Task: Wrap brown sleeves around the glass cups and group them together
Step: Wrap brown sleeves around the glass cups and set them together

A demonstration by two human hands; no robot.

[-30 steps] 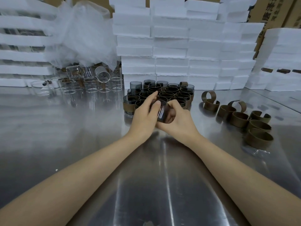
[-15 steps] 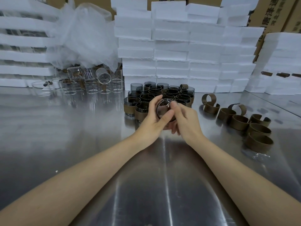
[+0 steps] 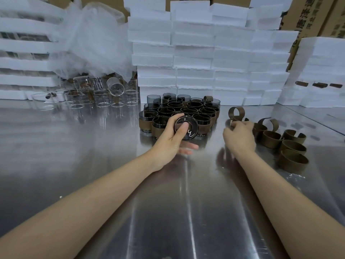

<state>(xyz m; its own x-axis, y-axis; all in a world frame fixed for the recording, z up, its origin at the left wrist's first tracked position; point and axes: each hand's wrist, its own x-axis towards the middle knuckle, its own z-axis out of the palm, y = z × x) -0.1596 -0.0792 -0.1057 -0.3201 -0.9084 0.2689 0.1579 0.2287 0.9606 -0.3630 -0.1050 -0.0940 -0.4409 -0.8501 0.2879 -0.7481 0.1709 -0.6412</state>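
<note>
My left hand [image 3: 173,139] grips a dark glass cup [image 3: 188,128], tilted so its round end faces the camera, with my thumb across that end. It is held just in front of a tight group of dark cups with brown sleeves [image 3: 179,113]. My right hand [image 3: 239,133] is off to the right, fingers curled at the near edge of the loose brown sleeves [image 3: 274,138]. Whether those fingers hold a sleeve is hidden by the hand.
Clear glass cups [image 3: 104,94] stand at the back left under a heap of plastic wrap [image 3: 93,40]. White foam trays [image 3: 196,53] are stacked along the back, cardboard boxes behind. The steel table [image 3: 168,212] reflects my arms.
My right hand left the cup and moved right to the loose sleeves. My left hand keeps the cup, now turned with its end toward the camera.
</note>
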